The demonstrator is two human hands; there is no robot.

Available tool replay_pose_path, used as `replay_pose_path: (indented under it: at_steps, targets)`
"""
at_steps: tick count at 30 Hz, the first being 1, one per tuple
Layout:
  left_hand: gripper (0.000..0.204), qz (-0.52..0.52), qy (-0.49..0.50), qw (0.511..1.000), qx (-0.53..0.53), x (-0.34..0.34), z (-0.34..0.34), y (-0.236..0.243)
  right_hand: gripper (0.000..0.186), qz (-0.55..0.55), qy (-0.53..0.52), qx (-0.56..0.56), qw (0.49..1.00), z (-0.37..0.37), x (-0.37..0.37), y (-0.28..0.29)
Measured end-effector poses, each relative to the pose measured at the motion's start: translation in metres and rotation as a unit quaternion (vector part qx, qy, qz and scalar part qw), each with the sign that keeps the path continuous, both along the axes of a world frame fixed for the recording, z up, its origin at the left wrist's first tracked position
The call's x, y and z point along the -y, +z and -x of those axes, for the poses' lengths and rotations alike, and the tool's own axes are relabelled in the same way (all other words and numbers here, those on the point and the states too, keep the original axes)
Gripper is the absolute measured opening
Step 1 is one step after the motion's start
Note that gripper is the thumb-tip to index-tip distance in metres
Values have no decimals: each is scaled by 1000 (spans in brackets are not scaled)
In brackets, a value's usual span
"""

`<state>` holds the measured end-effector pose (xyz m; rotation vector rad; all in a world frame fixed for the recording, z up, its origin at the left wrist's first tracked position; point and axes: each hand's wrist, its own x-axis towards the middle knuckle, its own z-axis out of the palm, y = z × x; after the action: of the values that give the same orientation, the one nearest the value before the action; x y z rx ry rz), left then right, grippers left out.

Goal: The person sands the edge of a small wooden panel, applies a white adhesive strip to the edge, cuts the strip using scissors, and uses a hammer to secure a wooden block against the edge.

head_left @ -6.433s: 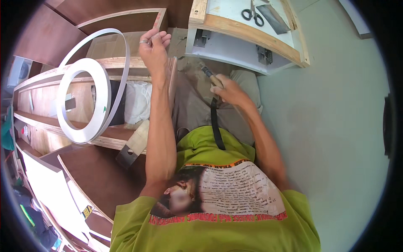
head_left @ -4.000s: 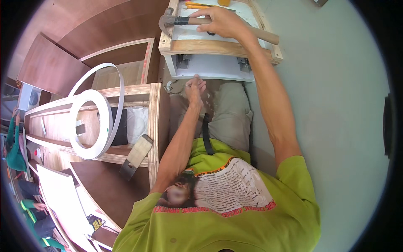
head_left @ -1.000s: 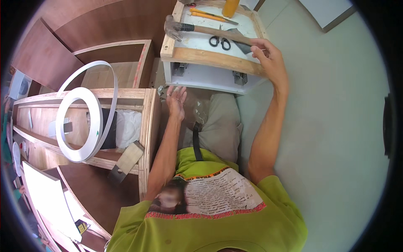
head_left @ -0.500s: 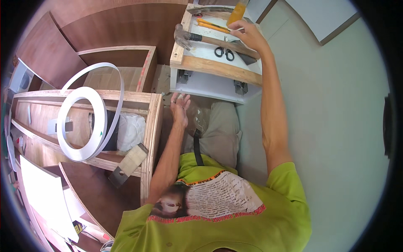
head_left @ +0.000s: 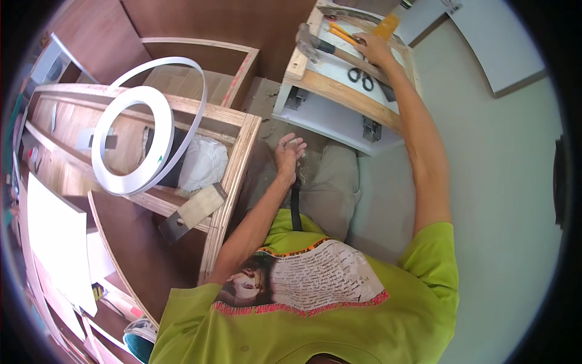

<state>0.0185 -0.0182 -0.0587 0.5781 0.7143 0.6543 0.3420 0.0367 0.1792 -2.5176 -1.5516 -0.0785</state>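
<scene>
My right hand [head_left: 377, 51] reaches over the tool-strewn top of a small white cabinet with a wooden frame [head_left: 333, 90]. Its bent fingertips close on the near end of a slim yellow tool [head_left: 343, 33]. Below that wrist lie a hammer [head_left: 345, 56], its head toward the left, and black-handled scissors [head_left: 361, 79]. A yellow bottle [head_left: 387, 26] leans just beyond the fingers. My left hand [head_left: 290, 156] hovers palm up above my lap, fingers loosely curled and apart; I make out nothing in it.
Left of me, a plywood frame [head_left: 239, 151] carries a coil of white edge banding [head_left: 104, 145], a crumpled white cloth [head_left: 205, 162] and a wood-handled scraper [head_left: 197, 212]. Metal hinges [head_left: 371, 128] sit inside the white cabinet. A white board [head_left: 497, 42] stands at the far right.
My view has turned, shifting the scene toward the right. My right hand has moved farther over the slim yellow tool's end. My left hand stays low, with its fingers a little more curled.
</scene>
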Motion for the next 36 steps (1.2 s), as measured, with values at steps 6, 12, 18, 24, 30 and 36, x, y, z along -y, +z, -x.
replay_pose_path:
  at_steps: [6,12,18,24,30,36]
  targets:
    - [27,-23,7,1000,-18,1,2,4,42,-185,165,189,950,24,9,46]
    - [24,-84,-40,996,-3,8,3,28,38,-412,72,-78,905,181,75,118]
    - [23,-221,-274,934,62,13,34,52,35,-426,104,-187,879,253,141,55]
    - [29,-191,-396,893,92,14,68,76,23,-317,154,-339,872,275,130,-27]
    - [38,85,-163,961,208,18,58,98,22,-243,8,-527,814,279,126,-57]
    - [36,123,-58,967,217,9,31,78,36,-233,127,-345,900,253,126,-94]
